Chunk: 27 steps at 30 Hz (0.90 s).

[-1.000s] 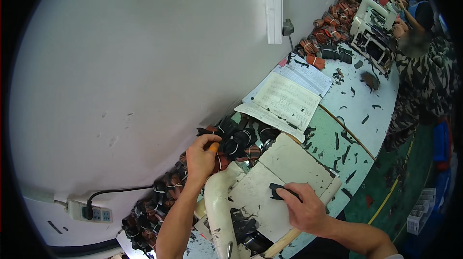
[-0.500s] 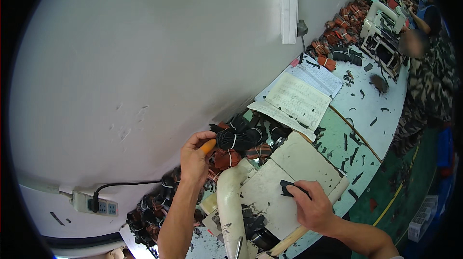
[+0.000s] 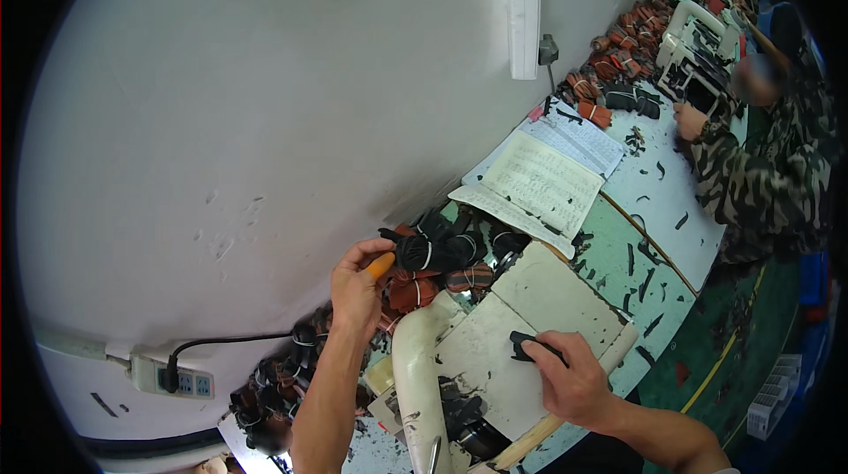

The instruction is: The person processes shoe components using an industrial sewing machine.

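Observation:
My left hand (image 3: 358,284), an orange cover on its thumb, is closed at the near end of a bundle of black strips (image 3: 433,251) tied with a white band. Beneath and beside it lie reddish-brown tied bundles (image 3: 413,293). My right hand (image 3: 574,377) pinches a short black strip piece (image 3: 523,345) just over the cream flat bed (image 3: 477,341) of what looks like a sewing machine. The machine's rounded cream arm (image 3: 415,377) stands between my forearms. Black scraps lie by its dark lower parts.
An open notebook (image 3: 539,182) lies behind the machine bed. Black scraps (image 3: 647,284) litter the green and white tabletop. Wall on the left has a socket strip (image 3: 190,383) with a plugged-in black cable. A co-worker in a camouflage sleeve (image 3: 751,182) is at another machine at far right.
My left hand's black bundle has turned slightly, showing more of its end. My right hand has barely moved. The co-worker's arm has come forward over the table.

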Each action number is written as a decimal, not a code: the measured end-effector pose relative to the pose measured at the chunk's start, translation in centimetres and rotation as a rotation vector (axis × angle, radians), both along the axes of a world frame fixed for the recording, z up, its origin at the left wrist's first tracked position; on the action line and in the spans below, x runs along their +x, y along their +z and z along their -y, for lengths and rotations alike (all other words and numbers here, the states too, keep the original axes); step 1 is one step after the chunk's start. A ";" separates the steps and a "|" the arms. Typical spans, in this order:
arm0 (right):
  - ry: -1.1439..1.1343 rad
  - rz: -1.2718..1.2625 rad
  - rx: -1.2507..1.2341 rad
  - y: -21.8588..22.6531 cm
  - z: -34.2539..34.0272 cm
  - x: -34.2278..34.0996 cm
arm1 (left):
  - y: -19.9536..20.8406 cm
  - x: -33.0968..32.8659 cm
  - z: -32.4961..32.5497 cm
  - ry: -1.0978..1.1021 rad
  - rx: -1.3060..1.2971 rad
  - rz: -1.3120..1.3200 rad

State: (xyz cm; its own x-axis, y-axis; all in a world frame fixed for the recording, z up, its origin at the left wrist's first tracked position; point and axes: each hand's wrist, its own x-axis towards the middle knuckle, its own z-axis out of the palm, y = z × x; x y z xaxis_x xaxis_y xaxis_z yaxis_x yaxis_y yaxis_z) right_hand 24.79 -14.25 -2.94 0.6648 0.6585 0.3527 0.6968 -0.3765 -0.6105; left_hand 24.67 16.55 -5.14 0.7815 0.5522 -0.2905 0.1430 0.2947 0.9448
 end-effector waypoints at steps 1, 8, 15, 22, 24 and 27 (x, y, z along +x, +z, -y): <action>0.000 -0.006 -0.003 0.0 0.0 0.0 | -0.1 0.3 0.2 -0.010 0.129 -0.056; -0.003 0.003 -0.005 0.3 -0.1 -0.1 | -1.1 3.9 0.0 -0.275 1.363 0.023; -0.023 0.012 0.003 -0.1 0.0 0.0 | -0.2 8.6 1.2 -0.643 1.496 -0.812; -0.022 -0.004 0.025 0.2 -0.3 0.0 | -2.4 10.6 1.7 -0.899 1.531 -0.751; -0.027 0.003 0.020 0.1 -0.2 0.0 | -2.2 11.0 1.9 -0.943 1.508 -0.794; -0.030 0.008 0.023 0.0 -0.1 0.1 | -3.1 10.9 1.5 -0.945 1.563 -0.830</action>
State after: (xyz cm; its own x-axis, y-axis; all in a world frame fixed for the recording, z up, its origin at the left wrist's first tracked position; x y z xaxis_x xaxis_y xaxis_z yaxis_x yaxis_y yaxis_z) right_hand 24.87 -14.14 -2.92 0.6810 0.6301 0.3731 0.6905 -0.3829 -0.6136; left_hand 35.59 15.10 -8.22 0.8762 0.2118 -0.4330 0.1857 -0.9773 -0.1023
